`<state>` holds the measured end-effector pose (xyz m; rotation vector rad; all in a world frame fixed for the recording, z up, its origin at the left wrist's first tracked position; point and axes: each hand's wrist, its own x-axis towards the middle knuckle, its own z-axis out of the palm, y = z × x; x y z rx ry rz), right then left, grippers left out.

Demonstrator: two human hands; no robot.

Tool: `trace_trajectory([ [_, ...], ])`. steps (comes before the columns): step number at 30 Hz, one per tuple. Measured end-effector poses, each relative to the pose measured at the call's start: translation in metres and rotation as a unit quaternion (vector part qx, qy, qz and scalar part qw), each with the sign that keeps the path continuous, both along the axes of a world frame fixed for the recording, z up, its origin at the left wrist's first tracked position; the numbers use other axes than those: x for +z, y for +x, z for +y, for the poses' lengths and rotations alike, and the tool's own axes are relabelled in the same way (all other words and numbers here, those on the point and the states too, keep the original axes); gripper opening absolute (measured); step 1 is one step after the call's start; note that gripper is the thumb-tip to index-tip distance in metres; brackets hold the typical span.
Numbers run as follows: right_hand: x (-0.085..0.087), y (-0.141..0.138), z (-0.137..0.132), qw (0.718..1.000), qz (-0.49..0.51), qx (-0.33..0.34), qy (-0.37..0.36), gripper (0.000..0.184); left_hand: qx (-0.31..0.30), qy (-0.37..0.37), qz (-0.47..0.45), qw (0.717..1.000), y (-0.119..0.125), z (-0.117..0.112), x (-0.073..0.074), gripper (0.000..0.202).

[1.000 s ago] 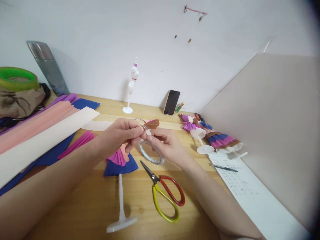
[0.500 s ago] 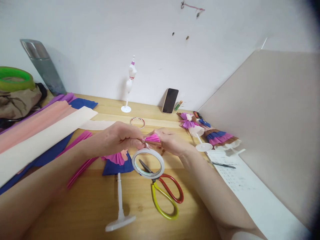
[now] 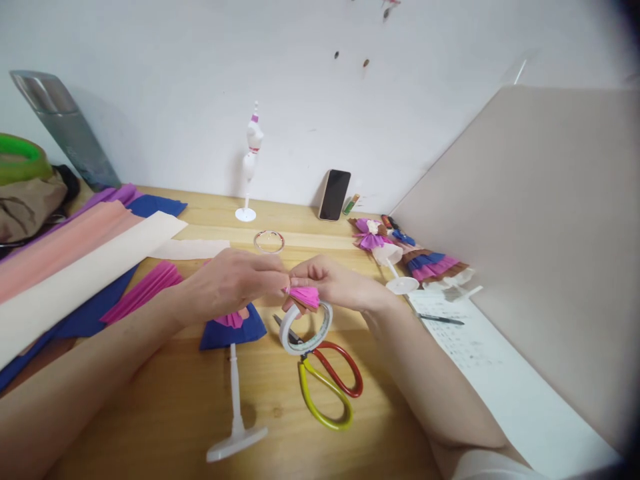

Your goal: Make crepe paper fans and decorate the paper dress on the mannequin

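Observation:
Both hands meet over the middle of the wooden table (image 3: 165,400). My left hand (image 3: 233,283) pinches the gathered end of a small pink pleated paper fan (image 3: 305,296), which shows brown on its underside. My right hand (image 3: 335,283) grips the same fan from the other side, fingers closed. A roll of white tape (image 3: 306,328) hangs just below the fan, joined to it. Under the hands lies a white mannequin stand (image 3: 233,400) wearing a blue and pink paper skirt (image 3: 227,330). Red and yellow scissors (image 3: 325,383) lie right of it.
Long crepe paper sheets (image 3: 75,260) in cream, peach, purple and blue cover the left. A bare white mannequin (image 3: 249,163) stands at the back, a phone (image 3: 334,195) leans on the wall, finished paper-dressed dolls (image 3: 400,253) lie at right beside a printed sheet (image 3: 460,340) and pen. A beige board (image 3: 550,253) rises at right.
The fan has turned from brown side up to pink side up. Both hands have dropped slightly towards the table, and the tape roll now dangles lower beneath them.

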<state>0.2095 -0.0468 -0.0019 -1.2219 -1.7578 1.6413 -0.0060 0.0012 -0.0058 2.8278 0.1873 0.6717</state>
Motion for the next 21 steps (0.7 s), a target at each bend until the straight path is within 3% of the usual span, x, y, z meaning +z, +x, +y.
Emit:
trace_trajectory([
  [6, -0.011, 0.001, 0.004, 0.996, 0.064, -0.051, -0.022, 0.036, -0.014, -0.032, -0.028, 0.999, -0.003, -0.010, 0.006, 0.026],
  [8, -0.011, 0.001, 0.004, 0.995, 0.069, -0.072, 0.030, 0.030, -0.021, -0.058, -0.017, 0.998, -0.004, -0.013, 0.008, 0.025],
  [11, -0.006, 0.000, -0.001, 0.976, 0.104, -0.100, 0.163, 0.023, -0.037, -0.101, -0.037, 0.994, -0.002, -0.015, 0.008, 0.027],
  [15, 0.002, -0.001, -0.007, 0.932, 0.113, -0.058, 0.340, 0.015, -0.080, -0.133, -0.116, 0.981, 0.004, -0.016, 0.007, 0.025],
  [18, 0.005, 0.001, -0.009, 0.913, 0.121, -0.038, 0.388, 0.010, -0.101, -0.148, -0.164, 0.970, 0.007, -0.018, 0.006, 0.021],
  [21, 0.006, 0.001, -0.009, 0.912, 0.125, -0.019, 0.391, 0.005, -0.092, -0.225, -0.161, 0.957, 0.008, -0.020, 0.005, 0.016],
])
